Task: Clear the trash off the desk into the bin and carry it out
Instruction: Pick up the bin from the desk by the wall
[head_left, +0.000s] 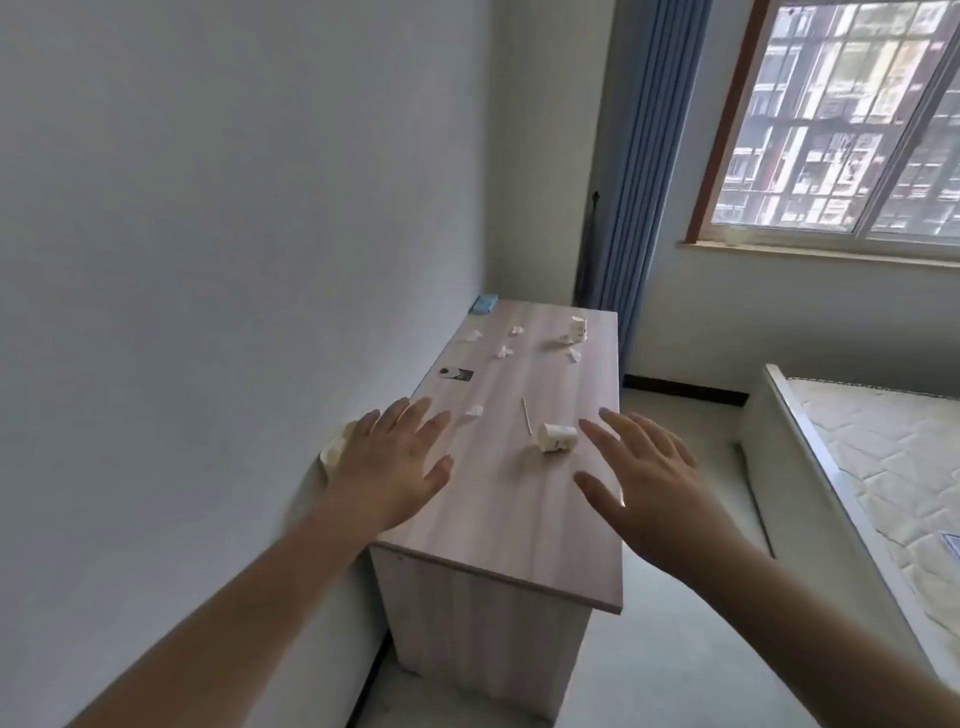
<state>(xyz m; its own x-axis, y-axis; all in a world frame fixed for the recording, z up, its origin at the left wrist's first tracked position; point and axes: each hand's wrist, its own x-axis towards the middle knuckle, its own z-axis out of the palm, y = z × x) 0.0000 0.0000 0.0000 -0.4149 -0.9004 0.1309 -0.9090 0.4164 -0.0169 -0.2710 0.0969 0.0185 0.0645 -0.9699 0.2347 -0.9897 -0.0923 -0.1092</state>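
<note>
A long wooden desk (519, 519) stands against the left wall. On it lie a tipped-over white paper cup (558, 436), a thin wooden stick (526, 414), a small crumpled tissue (474, 411), and several more tissue scraps (504, 352) toward the far end. An upright paper cup (578, 329) stands at the far right. My left hand (395, 462) hovers over the desk's near left part, fingers spread, holding nothing. My right hand (649, 478) hovers just right of the tipped cup, fingers apart and empty. No bin is in view.
A blue box (120, 304) sits at the desk's far left corner and a dark card (456, 373) lies by the wall. A pale object (336, 446) is wedged between desk and wall. A bed with a bare mattress (883, 467) stands to the right, under a window.
</note>
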